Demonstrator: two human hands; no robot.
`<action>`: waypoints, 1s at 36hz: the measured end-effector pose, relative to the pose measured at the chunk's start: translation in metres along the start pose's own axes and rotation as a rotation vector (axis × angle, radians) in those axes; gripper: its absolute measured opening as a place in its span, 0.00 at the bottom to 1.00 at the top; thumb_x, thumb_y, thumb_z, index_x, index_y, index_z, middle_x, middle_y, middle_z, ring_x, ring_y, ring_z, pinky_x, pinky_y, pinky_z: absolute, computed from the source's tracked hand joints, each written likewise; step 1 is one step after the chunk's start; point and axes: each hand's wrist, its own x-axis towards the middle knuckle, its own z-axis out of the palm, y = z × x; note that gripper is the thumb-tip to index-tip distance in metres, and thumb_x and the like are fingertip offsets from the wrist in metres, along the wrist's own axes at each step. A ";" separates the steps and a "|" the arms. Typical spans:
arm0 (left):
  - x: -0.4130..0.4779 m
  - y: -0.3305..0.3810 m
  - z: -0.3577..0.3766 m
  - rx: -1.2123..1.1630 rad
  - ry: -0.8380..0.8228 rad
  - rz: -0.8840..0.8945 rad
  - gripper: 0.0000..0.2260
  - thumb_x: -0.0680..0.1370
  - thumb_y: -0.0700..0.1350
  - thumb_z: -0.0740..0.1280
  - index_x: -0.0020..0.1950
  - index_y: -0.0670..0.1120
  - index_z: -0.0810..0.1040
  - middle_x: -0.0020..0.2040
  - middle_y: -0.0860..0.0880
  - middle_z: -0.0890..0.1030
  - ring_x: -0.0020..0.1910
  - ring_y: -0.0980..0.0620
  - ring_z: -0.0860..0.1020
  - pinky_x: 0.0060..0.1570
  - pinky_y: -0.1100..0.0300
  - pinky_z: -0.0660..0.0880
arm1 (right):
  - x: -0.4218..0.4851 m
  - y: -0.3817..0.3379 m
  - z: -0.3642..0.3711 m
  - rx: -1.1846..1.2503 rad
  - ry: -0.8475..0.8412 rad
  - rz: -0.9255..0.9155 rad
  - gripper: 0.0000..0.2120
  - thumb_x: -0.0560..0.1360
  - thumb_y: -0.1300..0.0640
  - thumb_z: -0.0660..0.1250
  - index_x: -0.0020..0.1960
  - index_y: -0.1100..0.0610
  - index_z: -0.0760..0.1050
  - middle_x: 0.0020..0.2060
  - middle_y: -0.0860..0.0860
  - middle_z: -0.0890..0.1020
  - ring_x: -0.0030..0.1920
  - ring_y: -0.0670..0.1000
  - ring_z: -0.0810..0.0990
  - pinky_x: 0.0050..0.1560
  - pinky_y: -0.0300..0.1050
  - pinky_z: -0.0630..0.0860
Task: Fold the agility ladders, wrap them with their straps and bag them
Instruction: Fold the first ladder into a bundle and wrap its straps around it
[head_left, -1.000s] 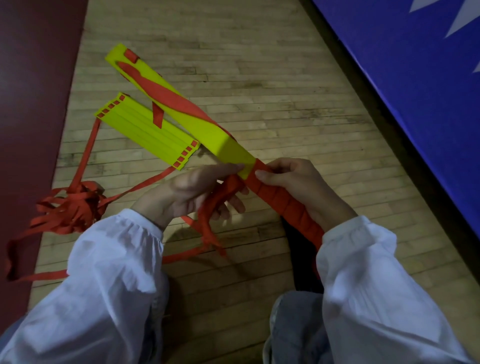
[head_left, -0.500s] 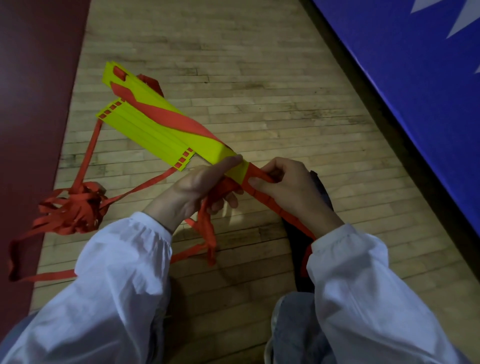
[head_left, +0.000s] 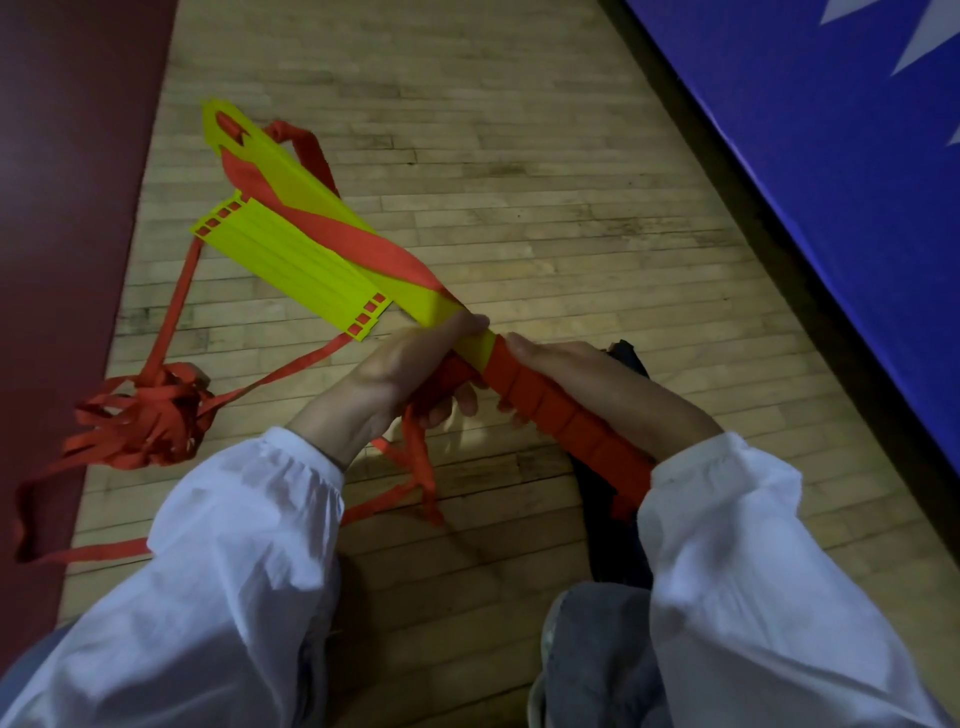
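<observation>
A stack of yellow ladder rungs (head_left: 306, 202) is held slanted above the wooden floor, its near end tightly wound in red strap (head_left: 550, 410). My left hand (head_left: 395, 374) grips the bundle where the yellow meets the wrap, with loose red strap running through its fingers and hanging below. My right hand (head_left: 582, 374) holds the wrapped part from the right side. A second stack of yellow rungs (head_left: 291, 270) lies flat on the floor beneath the held one. Its red straps trail to a tangled pile (head_left: 150, 415) at the left.
A dark bag (head_left: 623, 358) lies on the floor under my right forearm. A dark red mat (head_left: 67, 208) borders the floor on the left and a blue padded wall (head_left: 831, 182) runs along the right. My knee in grey trousers (head_left: 597, 660) is at the bottom.
The held bundle has turned about its length and swung slightly, so the wrapped red section faces up again. Both hands have kept their hold on it.
</observation>
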 end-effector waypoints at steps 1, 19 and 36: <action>-0.001 0.000 0.001 0.013 0.005 0.007 0.23 0.78 0.58 0.59 0.34 0.43 0.76 0.23 0.44 0.75 0.16 0.50 0.67 0.18 0.67 0.61 | -0.001 -0.001 0.000 0.053 -0.039 0.011 0.23 0.79 0.42 0.58 0.58 0.61 0.77 0.45 0.60 0.85 0.40 0.53 0.84 0.38 0.41 0.79; -0.005 0.004 -0.015 -0.061 -0.100 -0.032 0.29 0.76 0.66 0.58 0.41 0.39 0.79 0.27 0.43 0.77 0.21 0.48 0.74 0.21 0.64 0.71 | 0.001 0.000 -0.005 0.188 0.181 -0.039 0.20 0.77 0.44 0.64 0.52 0.62 0.80 0.39 0.55 0.84 0.37 0.50 0.81 0.36 0.41 0.75; -0.002 0.000 -0.007 -0.014 0.095 0.108 0.21 0.78 0.54 0.64 0.42 0.37 0.82 0.20 0.49 0.70 0.16 0.53 0.64 0.18 0.67 0.60 | 0.005 0.002 0.007 0.068 0.238 -0.046 0.18 0.74 0.44 0.68 0.49 0.59 0.80 0.38 0.51 0.83 0.38 0.47 0.79 0.37 0.37 0.74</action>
